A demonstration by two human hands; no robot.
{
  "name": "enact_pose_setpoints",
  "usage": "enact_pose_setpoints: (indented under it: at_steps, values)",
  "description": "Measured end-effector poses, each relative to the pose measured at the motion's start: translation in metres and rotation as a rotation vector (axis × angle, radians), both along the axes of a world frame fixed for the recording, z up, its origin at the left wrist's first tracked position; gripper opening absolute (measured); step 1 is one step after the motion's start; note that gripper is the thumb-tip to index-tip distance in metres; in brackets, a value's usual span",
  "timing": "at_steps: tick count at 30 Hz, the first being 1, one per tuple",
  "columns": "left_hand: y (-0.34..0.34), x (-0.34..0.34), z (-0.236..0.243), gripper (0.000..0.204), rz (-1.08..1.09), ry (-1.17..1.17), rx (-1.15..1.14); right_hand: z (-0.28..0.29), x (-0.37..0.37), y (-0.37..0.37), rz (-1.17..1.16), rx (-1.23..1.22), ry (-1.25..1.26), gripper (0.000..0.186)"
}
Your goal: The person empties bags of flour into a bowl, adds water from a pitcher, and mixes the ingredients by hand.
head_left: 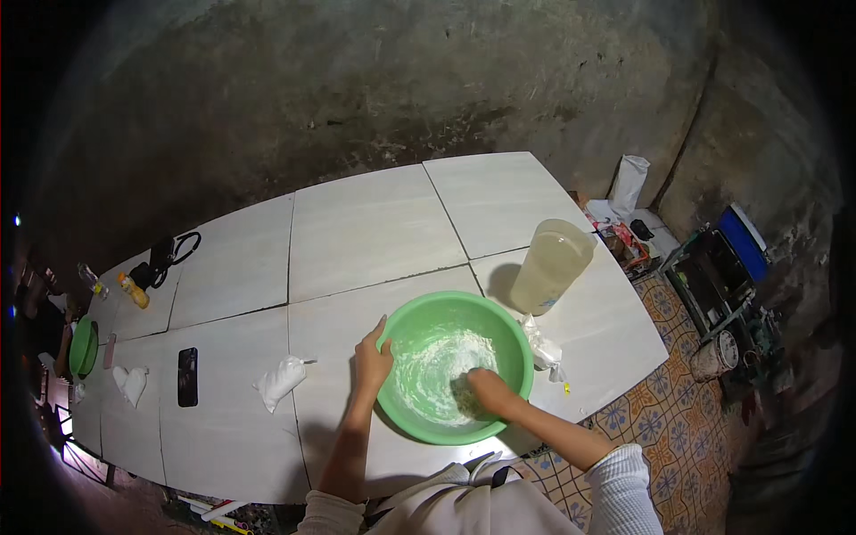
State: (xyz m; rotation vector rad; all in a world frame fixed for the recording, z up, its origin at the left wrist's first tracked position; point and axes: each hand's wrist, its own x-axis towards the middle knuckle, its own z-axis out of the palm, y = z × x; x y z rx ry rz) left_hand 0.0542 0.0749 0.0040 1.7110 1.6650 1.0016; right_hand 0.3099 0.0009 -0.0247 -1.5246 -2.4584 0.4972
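Note:
A round green plastic basin (520, 370) stands on the table in front of me, with white powder (446, 357) like flour spread over its bottom and streaked up its inside. At the basin's left rim is my left hand (373, 361), its fingers outside the wall and thumb by the edge, gripping it. My right hand (489, 390) reaches down into the basin, closed just above the powder. A greyish blurred patch lies beneath its fingers; what it holds, if anything, I cannot make out.
A tall translucent pitcher (555, 263) stands beyond the basin, beside a white plastic bag (542, 346). Leftward on the tiled table (366, 241) lie a knotted bag of white powder (282, 382), a black phone (187, 377), another white bag (131, 385), a yellow bottle (134, 291) and a green bowl (84, 346).

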Motion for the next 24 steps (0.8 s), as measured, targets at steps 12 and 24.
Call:
enact_pose_setpoints:
  at_steps: [12,24]
  values:
    - [0.000,-0.001,0.004,0.053,-0.012,0.029,-0.023,-0.001,0.000,0.064,-0.266,-0.021,0.212,0.013]
    - [0.000,-0.002,-0.001,0.051,-0.022,0.006,0.057,0.044,0.020,0.046,0.319,-0.165,-0.312,0.030]
